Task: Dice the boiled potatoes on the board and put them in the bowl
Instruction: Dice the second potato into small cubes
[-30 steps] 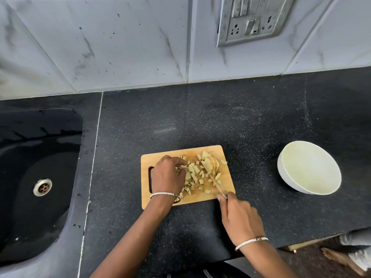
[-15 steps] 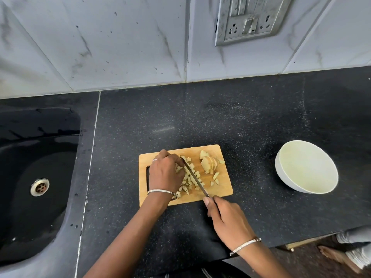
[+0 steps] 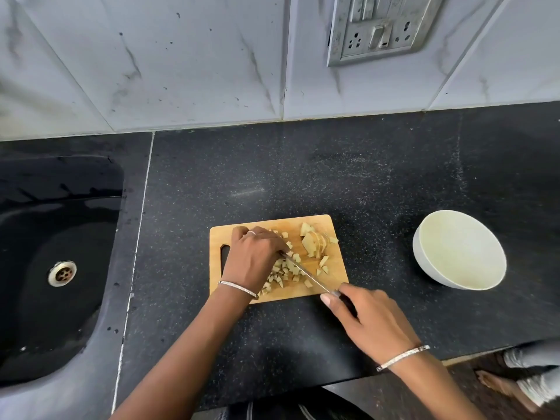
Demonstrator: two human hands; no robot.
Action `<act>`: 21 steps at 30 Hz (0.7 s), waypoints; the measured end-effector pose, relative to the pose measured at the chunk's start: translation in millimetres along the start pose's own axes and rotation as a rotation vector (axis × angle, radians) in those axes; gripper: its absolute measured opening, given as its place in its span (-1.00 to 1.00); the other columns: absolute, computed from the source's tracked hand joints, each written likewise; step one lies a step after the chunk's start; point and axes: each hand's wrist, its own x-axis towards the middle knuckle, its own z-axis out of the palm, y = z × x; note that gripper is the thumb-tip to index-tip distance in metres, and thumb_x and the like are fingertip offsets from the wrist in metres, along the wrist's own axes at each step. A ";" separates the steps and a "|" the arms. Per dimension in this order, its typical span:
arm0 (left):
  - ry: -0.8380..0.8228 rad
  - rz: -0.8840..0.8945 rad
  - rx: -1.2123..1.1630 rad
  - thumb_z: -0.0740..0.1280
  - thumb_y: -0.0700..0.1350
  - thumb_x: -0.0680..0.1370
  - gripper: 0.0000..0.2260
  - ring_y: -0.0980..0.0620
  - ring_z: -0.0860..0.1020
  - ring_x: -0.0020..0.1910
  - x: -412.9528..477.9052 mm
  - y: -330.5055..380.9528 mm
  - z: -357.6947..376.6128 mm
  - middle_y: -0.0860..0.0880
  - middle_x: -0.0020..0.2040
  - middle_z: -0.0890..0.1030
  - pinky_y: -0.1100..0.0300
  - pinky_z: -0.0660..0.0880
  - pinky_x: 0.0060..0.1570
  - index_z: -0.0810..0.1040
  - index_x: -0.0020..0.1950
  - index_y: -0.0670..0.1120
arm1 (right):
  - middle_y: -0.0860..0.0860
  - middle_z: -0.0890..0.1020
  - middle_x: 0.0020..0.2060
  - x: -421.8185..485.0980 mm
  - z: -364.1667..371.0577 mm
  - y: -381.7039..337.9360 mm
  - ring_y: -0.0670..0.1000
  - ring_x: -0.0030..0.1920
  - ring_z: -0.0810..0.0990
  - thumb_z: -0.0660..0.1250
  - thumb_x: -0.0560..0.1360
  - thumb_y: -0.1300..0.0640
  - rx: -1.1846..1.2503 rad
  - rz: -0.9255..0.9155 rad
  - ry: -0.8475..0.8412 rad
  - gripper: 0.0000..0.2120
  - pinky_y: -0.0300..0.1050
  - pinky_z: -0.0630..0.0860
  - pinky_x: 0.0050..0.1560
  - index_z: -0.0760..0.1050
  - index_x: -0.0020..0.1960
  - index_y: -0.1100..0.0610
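While the right hand (image 3: pixel 372 322) has its grip wrapped round the knife (image 3: pixel 306 272) handle, the blade lies diagonally across the diced potatoes (image 3: pixel 285 269), tip by the left hand (image 3: pixel 253 259). Left grip: fingers curled down over the dice, left of the blade; can't tell if it pinches any. Sliced potato chunk (image 3: pixel 313 245) sits at the board's far-right corner, just inside the edge. Board (image 3: pixel 222 237) lies mid-worktop, handle slot at left, dice stopping short of its near edge. Bowl (image 3: pixel 430 268) stands right of the board, apart, a band of worktop (image 3: pixel 303 171) between. Wider worktop runs far to the tiled wall. Sink (image 3: pixel 60 237) drops off left, past a seam. Worktop's near edge sits under the forearms.
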 end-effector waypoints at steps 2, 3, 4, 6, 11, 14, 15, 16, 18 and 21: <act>-0.007 0.013 -0.054 0.48 -0.22 0.40 -0.83 0.02 0.65 -0.13 2.2 -6.6 1.9 0.08 -0.17 0.70 0.10 0.49 -0.06 0.70 -0.12 0.05 | -0.05 0.47 -0.47 -6.7 -10.9 11.7 0.00 -0.38 0.51 0.05 0.53 -0.38 0.030 0.010 -0.019 -0.54 0.00 0.50 -0.25 0.39 -0.19 -0.01; -0.010 0.017 -0.077 0.48 -0.27 0.40 -0.81 0.01 0.66 -0.16 2.9 -8.5 1.4 0.05 -0.18 0.70 0.14 0.54 -0.10 0.71 -0.11 0.01 | -0.04 0.48 -0.48 -9.7 -15.9 19.1 -0.03 -0.41 0.50 0.06 0.51 -0.39 0.044 0.013 -0.033 -0.52 -0.03 0.48 -0.27 0.40 -0.20 0.00; -0.006 0.009 -0.101 0.48 -0.31 0.39 -0.79 0.01 0.67 -0.17 3.0 -9.5 0.4 0.03 -0.17 0.71 0.16 0.56 -0.14 0.71 -0.10 -0.01 | -0.02 0.50 -0.47 -12.7 -20.8 26.6 -0.05 -0.43 0.49 0.06 0.50 -0.41 0.059 0.017 -0.047 -0.50 -0.05 0.45 -0.29 0.42 -0.20 0.01; 0.011 -0.034 -0.163 0.45 -0.35 0.40 -0.76 0.00 0.67 -0.15 2.6 -10.9 -2.1 0.02 -0.12 0.71 0.15 0.59 -0.18 0.71 -0.07 -0.03 | 0.02 0.54 -0.44 -16.4 -27.5 40.8 -0.05 -0.43 0.50 0.08 0.48 -0.41 0.094 0.035 -0.049 -0.47 -0.10 0.43 -0.31 0.46 -0.20 0.05; 0.091 -0.121 -0.277 0.40 -0.19 0.51 -0.86 0.03 0.65 -0.09 -3.1 -9.0 -4.7 0.07 -0.06 0.70 0.11 0.58 -0.12 0.68 0.01 0.00 | 0.06 0.52 -0.45 -18.6 -24.8 55.1 0.00 -0.45 0.47 0.10 0.48 -0.38 0.177 0.085 0.055 -0.46 -0.09 0.39 -0.36 0.52 -0.24 0.07; 0.111 -0.135 -0.249 0.41 -0.07 0.51 -0.91 0.02 0.60 -0.10 -7.8 -2.8 -5.0 0.09 -0.07 0.67 0.08 0.52 -0.12 0.67 0.00 0.03 | 0.04 0.54 -0.45 -21.2 -9.8 54.2 -0.03 -0.44 0.49 0.06 0.50 -0.42 0.188 0.129 0.084 -0.42 0.00 0.47 -0.28 0.51 -0.23 0.07; 0.101 -0.137 -0.216 0.41 -0.04 0.50 -0.91 0.00 0.57 -0.10 -8.6 0.9 -5.2 0.10 -0.08 0.66 0.05 0.50 -0.11 0.66 -0.01 0.06 | 0.02 0.56 -0.44 -23.0 -4.4 53.0 -0.03 -0.43 0.50 0.04 0.50 -0.44 0.196 0.143 0.094 -0.40 0.01 0.48 -0.27 0.50 -0.23 0.06; 0.083 -0.146 -0.185 0.42 -0.01 0.49 -0.91 -0.01 0.55 -0.10 -9.7 5.1 -5.0 0.11 -0.09 0.64 0.03 0.47 -0.12 0.66 -0.03 0.09 | 0.01 0.56 -0.43 -25.6 1.1 51.3 -0.03 -0.42 0.51 0.03 0.50 -0.44 0.209 0.155 0.104 -0.40 0.02 0.48 -0.27 0.50 -0.22 0.06; 0.024 -0.158 -0.149 0.42 0.06 0.47 -0.91 0.02 0.51 -0.08 -12.4 15.8 -3.1 0.15 -0.11 0.61 0.05 0.41 -0.11 0.66 -0.05 0.14 | -0.01 0.57 -0.43 -31.7 10.5 44.5 -0.05 -0.41 0.52 0.07 0.51 -0.40 0.261 0.190 0.140 -0.45 0.02 0.47 -0.27 0.51 -0.23 0.04; -0.069 -0.143 -0.172 0.39 0.12 0.48 -0.88 0.03 0.51 -0.05 -16.7 40.4 8.6 0.17 -0.13 0.60 0.06 0.35 -0.05 0.66 -0.06 0.15 | -0.09 0.54 -0.46 -39.4 21.2 31.4 -0.08 -0.46 0.46 0.17 0.54 -0.28 0.351 0.243 0.201 -0.57 -0.04 0.39 -0.33 0.52 -0.26 0.01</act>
